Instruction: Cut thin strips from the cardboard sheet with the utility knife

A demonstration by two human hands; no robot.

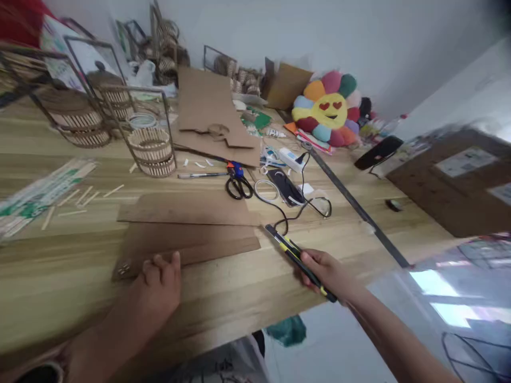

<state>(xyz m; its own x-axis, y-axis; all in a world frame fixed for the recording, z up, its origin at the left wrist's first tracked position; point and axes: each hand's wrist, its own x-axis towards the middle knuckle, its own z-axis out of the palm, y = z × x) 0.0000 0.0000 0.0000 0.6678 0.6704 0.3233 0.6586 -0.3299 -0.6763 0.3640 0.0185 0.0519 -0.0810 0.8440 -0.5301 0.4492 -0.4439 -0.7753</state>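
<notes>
My right hand [322,272] is wrapped round a black and yellow utility knife [295,255]. The knife points up and left, its tip just off the right end of two cardboard strips. The nearer cardboard strip [215,242] lies along the edge of the farther strip [191,208]. On the near strip's lower edge rests my left hand [159,284], fingers loosely bent and apart, with nothing held. Beyond the strips lie black-handled scissors [238,186] and a pen [203,175].
Small bamboo baskets [151,149] in frames stand at the back left, near a larger cardboard sheet [207,106]. A phone [285,187], a black cable [295,218] and a power strip [291,159] lie mid-table. Bamboo sticks [43,194] are left; a cardboard box [451,181] stands right.
</notes>
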